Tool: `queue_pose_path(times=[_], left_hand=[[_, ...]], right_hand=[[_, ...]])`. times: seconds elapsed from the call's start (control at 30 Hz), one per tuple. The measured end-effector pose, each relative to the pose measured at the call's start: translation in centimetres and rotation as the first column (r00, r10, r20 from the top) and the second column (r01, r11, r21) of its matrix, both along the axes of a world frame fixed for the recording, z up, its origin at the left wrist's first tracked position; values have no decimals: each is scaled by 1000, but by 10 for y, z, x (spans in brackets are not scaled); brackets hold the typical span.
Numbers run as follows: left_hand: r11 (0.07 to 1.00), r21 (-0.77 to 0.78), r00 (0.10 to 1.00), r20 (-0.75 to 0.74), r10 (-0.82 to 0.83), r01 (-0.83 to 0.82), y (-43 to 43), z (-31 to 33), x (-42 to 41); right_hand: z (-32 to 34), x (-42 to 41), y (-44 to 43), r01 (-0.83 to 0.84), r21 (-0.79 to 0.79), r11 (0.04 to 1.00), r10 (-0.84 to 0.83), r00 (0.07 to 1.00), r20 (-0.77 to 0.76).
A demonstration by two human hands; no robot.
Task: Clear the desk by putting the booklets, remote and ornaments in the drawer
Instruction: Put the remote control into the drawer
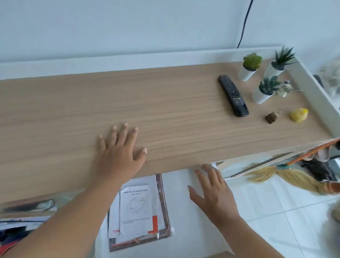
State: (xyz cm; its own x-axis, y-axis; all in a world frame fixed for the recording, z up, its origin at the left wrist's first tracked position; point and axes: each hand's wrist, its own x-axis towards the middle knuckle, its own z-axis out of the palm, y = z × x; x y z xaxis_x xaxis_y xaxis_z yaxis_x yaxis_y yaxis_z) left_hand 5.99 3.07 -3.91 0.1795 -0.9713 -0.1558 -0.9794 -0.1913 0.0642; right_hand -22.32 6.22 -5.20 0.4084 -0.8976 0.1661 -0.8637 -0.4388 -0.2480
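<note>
Now I see my left hand (120,155) spread flat over the table (61,117), and my right hand (213,194) held open with straight fingers above the open drawer (182,224), holding nothing. Booklets (141,210) lie in the drawer. The remote (233,96), potted plants (262,93), brown ornament (272,117) and yellow ornament (299,114) sit at the table's right end.

Single view: head cam, wide-angle, above and behind both hands, facing forward and steeply down. Close range: left hand (120,151) and right hand (212,194) sit lower centre, forearms exit the bottom edge. The desk (83,109) runs beyond the left hand up to the wall (113,18); the open drawer (176,224) lies below the right hand. The remote (233,98) is well beyond the right hand. Frame is rolled: the desk's back edge climbs rightward.
</note>
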Motion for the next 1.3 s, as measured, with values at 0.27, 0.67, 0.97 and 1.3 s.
queue_pose_path(times=[0.27,0.67,0.97,1.3], left_hand=[[999,-28,1000,-19,-21,20,-69,-5,-56],[993,-93,995,65,74,-67,-89,-13,-76],[990,-117,995,59,82,-75,-91,-13,-78],[996,-66,995,-74,-71,66,-67,-7,-48]], right_hand=[[31,-51,-118,175,-69,982,-168,981,93],[17,-60,-242,353,0,936,-353,936,-10],[8,-58,-250,349,-32,937,-349,937,-11],[10,-48,-176,180,-122,976,-182,983,-4]])
